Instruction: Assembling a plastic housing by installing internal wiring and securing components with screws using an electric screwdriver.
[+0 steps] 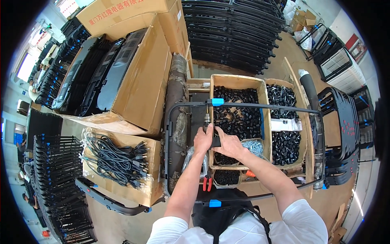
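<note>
Both my hands are on a power screwdriver (207, 118). My left hand (202, 140) wraps its front end just behind the metal chuck, and my right hand (228, 145) is closed on its dark body. Its bit points away from me and reaches the far bar of a black tubular frame (264, 106), close beside a blue piece (218, 102) on that bar. The frame lies across the bench around my forearms. A second blue piece (215, 203) sits on its near bar, by my apron. Exactly where the bit tip meets the bar is too small to tell.
Wooden bins hold black caps (239, 95), black-headed bolts (281, 95), black knobs (286, 147) and silver screws (254, 147). Red-handled pliers (207, 183) lie near me. Bundled cables (115, 159) rest on a carton at left, below a box of black panels (124, 61). Black frames (231, 32) are stacked behind.
</note>
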A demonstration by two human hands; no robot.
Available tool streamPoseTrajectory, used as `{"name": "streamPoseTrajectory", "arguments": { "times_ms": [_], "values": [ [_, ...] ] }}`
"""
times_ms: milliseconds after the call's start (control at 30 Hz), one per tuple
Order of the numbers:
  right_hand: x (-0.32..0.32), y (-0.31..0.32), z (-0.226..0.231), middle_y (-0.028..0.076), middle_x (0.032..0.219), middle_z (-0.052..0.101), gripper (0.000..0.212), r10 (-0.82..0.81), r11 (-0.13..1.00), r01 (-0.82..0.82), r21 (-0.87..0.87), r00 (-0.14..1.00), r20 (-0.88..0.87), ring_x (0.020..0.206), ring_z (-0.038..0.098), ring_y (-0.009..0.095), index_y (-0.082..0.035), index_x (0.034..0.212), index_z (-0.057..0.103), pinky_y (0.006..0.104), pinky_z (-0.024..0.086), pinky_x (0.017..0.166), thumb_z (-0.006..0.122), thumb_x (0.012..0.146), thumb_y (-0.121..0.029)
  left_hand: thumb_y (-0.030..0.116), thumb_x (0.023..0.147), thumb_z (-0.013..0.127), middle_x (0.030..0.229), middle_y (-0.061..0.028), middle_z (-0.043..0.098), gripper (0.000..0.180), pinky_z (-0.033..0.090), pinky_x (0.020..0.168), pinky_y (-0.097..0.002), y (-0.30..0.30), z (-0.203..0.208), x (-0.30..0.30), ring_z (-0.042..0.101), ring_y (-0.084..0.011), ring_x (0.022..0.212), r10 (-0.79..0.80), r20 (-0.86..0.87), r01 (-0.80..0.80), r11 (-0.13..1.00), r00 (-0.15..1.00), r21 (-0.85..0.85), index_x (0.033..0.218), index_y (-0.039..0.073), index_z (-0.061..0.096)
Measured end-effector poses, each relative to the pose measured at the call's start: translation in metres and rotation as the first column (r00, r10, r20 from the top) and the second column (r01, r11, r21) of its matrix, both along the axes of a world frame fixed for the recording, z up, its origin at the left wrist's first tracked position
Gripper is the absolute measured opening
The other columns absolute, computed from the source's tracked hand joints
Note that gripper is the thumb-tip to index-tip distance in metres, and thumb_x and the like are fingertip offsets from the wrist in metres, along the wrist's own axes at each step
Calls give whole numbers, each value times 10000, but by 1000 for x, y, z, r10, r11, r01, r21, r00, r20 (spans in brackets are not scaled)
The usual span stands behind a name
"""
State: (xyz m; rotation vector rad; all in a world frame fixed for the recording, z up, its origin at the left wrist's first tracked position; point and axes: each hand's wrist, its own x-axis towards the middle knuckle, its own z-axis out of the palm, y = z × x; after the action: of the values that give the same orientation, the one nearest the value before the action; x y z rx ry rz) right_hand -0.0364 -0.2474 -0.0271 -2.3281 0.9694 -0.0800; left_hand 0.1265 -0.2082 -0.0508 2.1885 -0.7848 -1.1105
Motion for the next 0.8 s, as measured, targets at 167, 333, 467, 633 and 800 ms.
{"name": "streamPoseTrajectory", "arguments": {
  "times_ms": [167,333,467,633,800],
  "values": [
    [-2,-4,0,322,1257,687,935,-6,1000,6,21,999,-31,1049,716,480,-13,1538,290,530,585,900,795,866,-423,746,988,476,1471,-343,572,992,409,1179,-476,-5,7,-2,534,-450,1415,-6,-2,6,1000,1000,-3,1518,-93,481],
    [2,-5,-6,214,1220,616,718,54,996,-57,-64,997,-48,1133,665,423,-9,1379,481,510,576,914,811,850,-366,732,989,494,1428,-338,608,964,439,1151,-483,-8,2,-1,573,-459,1369,17,42,-17,1000,999,-7,1501,-84,491],
    [2,1,-8,177,1222,530,622,58,994,-55,-92,998,21,1164,628,406,-15,1299,535,515,570,922,819,840,-324,742,925,603,1343,-320,664,950,483,1096,-486,-5,5,-4,628,-460,1294,40,52,-39,999,998,-17,1418,-68,547],
    [2,9,-4,190,1327,488,620,58,994,-52,-98,997,59,1209,610,419,-22,1314,527,518,569,944,819,844,-301,742,846,703,1296,-311,688,927,504,1056,-488,1,5,0,659,-441,1252,32,142,-28,999,989,-35,1353,-27,598],
    [-2,12,0,187,1335,488,620,54,996,-51,-77,998,31,1221,609,419,-18,1308,529,519,571,950,820,845,-310,692,838,724,1235,-251,723,806,527,1001,-491,3,7,-4,693,-411,1175,23,189,-13,999,982,-52,1241,-3,657]
  ]
}}
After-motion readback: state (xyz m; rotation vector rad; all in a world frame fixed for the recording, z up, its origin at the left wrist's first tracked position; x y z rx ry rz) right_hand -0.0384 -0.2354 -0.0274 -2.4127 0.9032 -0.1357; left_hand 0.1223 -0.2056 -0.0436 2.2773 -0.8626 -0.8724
